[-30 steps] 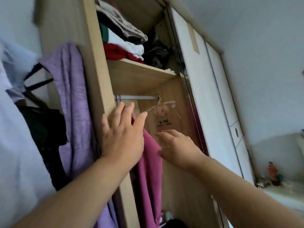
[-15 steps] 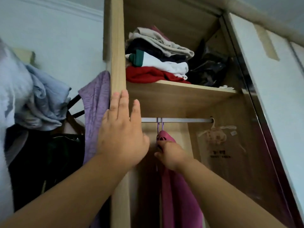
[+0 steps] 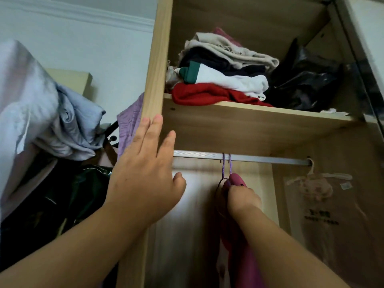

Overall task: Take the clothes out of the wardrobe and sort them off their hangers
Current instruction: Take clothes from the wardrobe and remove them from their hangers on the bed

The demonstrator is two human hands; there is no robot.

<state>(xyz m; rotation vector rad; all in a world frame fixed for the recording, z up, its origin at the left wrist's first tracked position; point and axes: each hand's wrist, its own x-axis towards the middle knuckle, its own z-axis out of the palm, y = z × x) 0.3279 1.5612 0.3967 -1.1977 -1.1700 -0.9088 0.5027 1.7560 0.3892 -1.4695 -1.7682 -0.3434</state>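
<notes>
A magenta garment (image 3: 243, 260) hangs from purple hangers (image 3: 227, 166) hooked over the metal rail (image 3: 259, 159) inside the wooden wardrobe (image 3: 158, 59). My right hand (image 3: 241, 197) is closed around the top of the garment at the hanger necks, just below the rail. My left hand (image 3: 145, 177) is spread flat, fingers apart, against the wardrobe's left side panel near the shelf edge, holding nothing. The lower part of the garment is hidden behind my right forearm.
The shelf (image 3: 249, 121) above the rail holds a stack of folded clothes (image 3: 220, 80) and a black bag (image 3: 305, 84). A clear plastic garment bag (image 3: 320, 204) hangs at the rail's right end. Outside on the left hang a lilac cloth (image 3: 129, 123), pale blue clothes (image 3: 68, 125) and dark items.
The view tilted upward toward the shelf and rail. My right hand went from open in front of the garment to closed on it at the hangers. My left hand stayed on the side panel.
</notes>
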